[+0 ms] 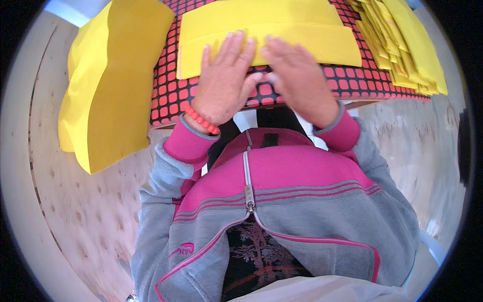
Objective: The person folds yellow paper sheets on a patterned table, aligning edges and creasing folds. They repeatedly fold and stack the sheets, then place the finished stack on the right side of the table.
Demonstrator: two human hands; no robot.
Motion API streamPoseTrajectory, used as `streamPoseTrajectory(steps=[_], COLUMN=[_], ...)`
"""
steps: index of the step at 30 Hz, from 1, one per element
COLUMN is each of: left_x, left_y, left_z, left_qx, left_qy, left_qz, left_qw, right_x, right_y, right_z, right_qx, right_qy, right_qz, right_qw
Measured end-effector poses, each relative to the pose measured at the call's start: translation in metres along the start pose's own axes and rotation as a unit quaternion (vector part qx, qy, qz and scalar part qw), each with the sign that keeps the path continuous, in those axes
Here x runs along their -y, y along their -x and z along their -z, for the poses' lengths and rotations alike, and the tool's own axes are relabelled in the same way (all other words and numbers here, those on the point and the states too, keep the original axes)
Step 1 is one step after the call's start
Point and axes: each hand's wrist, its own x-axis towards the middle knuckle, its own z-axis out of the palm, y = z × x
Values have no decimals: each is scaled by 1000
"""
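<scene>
We see the yellow cloth (312, 43) lying flat at twelve o'clock on the red-and-black tabletop (347, 80), its near part forming a long band, so we judge the folding here mostly done. Our left hand (224, 85) and right hand (300, 80) lie just beside each other without touching, fingers extended over that band, gripping nothing. At two o'clock sits a layered yellow pile (402, 50), perhaps finished pieces; at ten o'clock hangs a wide yellow sheet (123, 90), seemingly unworked. We cannot tell how many pieces are left.
</scene>
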Motion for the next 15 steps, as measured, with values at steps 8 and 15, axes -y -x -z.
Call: streamPoseTrajectory(steps=[8,15], left_x=[21,39], left_y=[21,39], left_z=[6,17], left_qx=[89,79], left_qy=[19,8], left_qz=[84,110], left_qw=[992,991], right_x=[-26,-68], right_y=[21,54], right_z=[15,54], right_qx=[43,10], right_qy=[64,121], right_qz=[-36,-103], right_qw=[996,987])
